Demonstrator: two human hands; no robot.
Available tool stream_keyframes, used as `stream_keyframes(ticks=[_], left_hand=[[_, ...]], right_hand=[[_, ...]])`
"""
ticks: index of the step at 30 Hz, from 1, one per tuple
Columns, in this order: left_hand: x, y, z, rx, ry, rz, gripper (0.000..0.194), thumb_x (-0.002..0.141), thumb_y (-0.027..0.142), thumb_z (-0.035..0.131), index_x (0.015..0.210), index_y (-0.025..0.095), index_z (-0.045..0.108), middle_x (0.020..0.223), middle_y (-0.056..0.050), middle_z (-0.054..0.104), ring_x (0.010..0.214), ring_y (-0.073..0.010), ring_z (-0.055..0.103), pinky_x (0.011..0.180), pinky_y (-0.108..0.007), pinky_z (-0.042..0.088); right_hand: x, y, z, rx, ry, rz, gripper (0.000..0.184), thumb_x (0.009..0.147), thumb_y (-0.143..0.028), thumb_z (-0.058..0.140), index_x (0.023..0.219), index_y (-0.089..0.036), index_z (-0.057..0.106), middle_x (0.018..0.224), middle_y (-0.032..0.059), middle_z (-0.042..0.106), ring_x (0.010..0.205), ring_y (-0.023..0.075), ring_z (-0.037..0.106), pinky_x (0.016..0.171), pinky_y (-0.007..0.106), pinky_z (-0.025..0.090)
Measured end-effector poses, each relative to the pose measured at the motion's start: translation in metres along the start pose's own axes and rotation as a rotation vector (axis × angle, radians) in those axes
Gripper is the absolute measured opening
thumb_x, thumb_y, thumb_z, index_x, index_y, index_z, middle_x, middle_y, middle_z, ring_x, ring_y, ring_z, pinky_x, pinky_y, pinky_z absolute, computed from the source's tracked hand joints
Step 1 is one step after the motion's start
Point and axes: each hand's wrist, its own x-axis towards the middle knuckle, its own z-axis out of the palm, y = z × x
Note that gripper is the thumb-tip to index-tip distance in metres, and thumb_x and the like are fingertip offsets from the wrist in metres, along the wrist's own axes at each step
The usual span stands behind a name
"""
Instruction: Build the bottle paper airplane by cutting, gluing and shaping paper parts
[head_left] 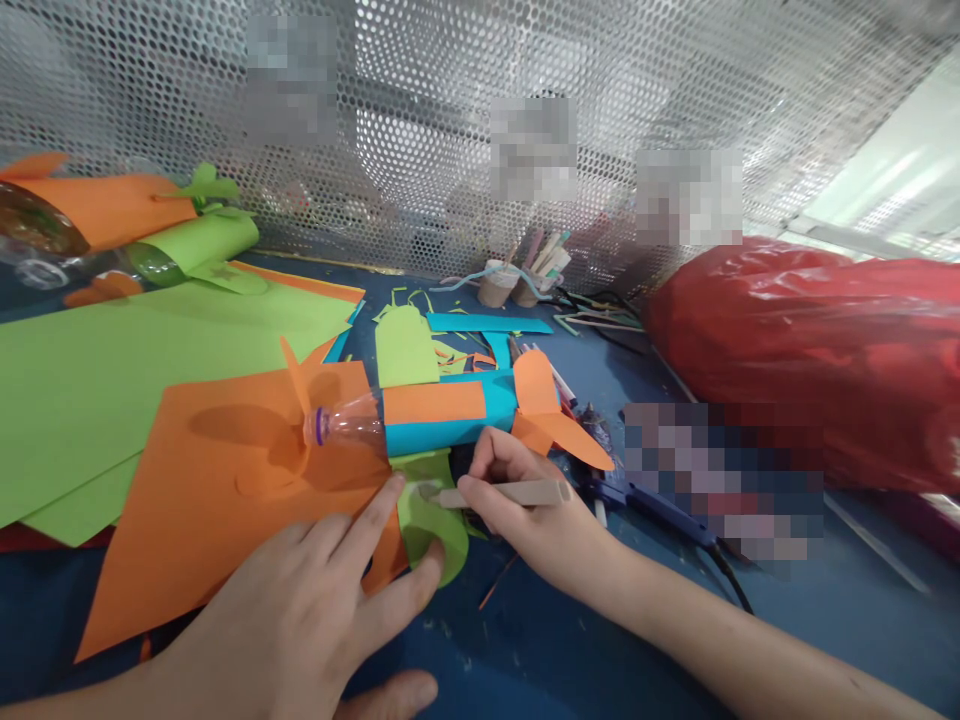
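A plastic bottle (352,418) made up as a plane lies on its side, wrapped in blue paper (442,438) with an orange strip (435,402) on top. Orange paper fins stand at its tail (536,385), and an orange propeller (295,375) sits at the neck. My right hand (536,520) grips a pale marker (536,492), its tip at a whitish patch on the near green paper wing (442,555). My left hand (315,590) is spread, index and middle fingertips resting on that wing's edge. The far green wing (407,345) sticks out behind the bottle.
Orange (187,500) and green sheets (150,370) cover the left side, with other bottle planes (127,210) behind. A blue glue gun (652,510) with a cord lies right of my hand. Cups of sticks (496,285) stand near the perforated metal panel (420,130). A red plastic bag (810,350) bulges at right.
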Motion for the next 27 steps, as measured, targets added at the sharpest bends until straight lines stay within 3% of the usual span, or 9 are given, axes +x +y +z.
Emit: stream_keyframes(ticks=[2,9,14,18,27], left_hand=[[0.0008,0.0001,-0.0012,0.007,-0.041,-0.008,0.046,0.096,0.053,0.038,0.134,0.033,0.056,0.126,-0.015,0.061,0.094,-0.0312,0.063,0.065,-0.038,0.052],[0.0009,-0.0003,0.0032,0.026,0.048,0.003,0.047,0.098,0.049,0.029,0.131,0.033,0.057,0.121,-0.016,0.062,0.089,-0.0311,0.063,0.063,-0.040,0.052],[0.0018,0.0001,-0.0016,0.017,-0.028,-0.005,0.046,0.099,0.050,0.031,0.133,0.033,0.056,0.123,-0.016,0.061,0.094,-0.0315,0.064,0.065,-0.039,0.052],[0.0012,0.0000,0.0007,-0.002,0.041,0.001,0.046,0.099,0.049,0.030,0.130,0.033,0.059,0.123,-0.016,0.061,0.089,-0.0321,0.064,0.063,-0.039,0.051],[-0.0006,-0.0001,0.0035,-0.023,0.059,-0.007,0.045,0.097,0.051,0.035,0.132,0.033,0.058,0.124,-0.014,0.061,0.091,-0.0319,0.062,0.066,-0.040,0.051]], right_hand=[[0.0002,-0.0003,-0.0001,0.006,-0.007,-0.004,0.015,0.085,-0.020,0.054,0.075,-0.023,0.044,0.061,-0.0084,0.044,0.053,0.0086,0.038,0.050,0.022,0.032],[-0.0009,-0.0021,-0.0011,-0.003,0.004,0.015,0.015,0.086,-0.021,0.053,0.074,-0.023,0.043,0.060,-0.0088,0.043,0.052,0.0084,0.038,0.050,0.021,0.032],[-0.0006,-0.0050,-0.0015,-0.008,0.012,0.007,0.017,0.085,-0.021,0.052,0.072,-0.023,0.041,0.060,-0.0090,0.042,0.052,0.0083,0.037,0.049,0.021,0.031],[-0.0006,-0.0052,-0.0018,-0.010,0.005,0.006,0.016,0.084,-0.020,0.052,0.073,-0.023,0.041,0.059,-0.0089,0.041,0.052,0.0086,0.037,0.049,0.021,0.031],[-0.0008,-0.0043,-0.0019,0.009,-0.004,0.006,0.015,0.085,-0.020,0.052,0.074,-0.023,0.042,0.059,-0.0083,0.043,0.051,0.0089,0.037,0.050,0.021,0.031]])
